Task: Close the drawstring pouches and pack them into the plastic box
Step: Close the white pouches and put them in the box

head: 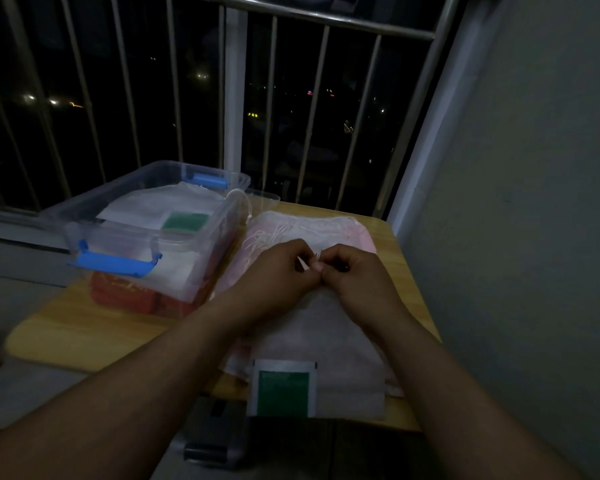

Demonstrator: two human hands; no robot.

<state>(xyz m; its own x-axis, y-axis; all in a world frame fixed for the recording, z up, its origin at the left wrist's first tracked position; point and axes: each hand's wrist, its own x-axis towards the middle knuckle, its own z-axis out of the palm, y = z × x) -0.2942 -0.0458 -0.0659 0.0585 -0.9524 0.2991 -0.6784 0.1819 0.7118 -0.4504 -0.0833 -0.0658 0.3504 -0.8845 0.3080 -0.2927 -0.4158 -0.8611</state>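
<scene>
White drawstring [305, 264] is pinched between curled fingers [335, 258].

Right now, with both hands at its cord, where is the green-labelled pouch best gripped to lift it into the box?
Probably at the gathered neck at its far end, coming from above, where the left hand and right hand pinch the cord. The pouch lies flat, so its body offers little to pinch, while the bunched neck gives a narrow grip. The plastic box stands open to the left.
</scene>
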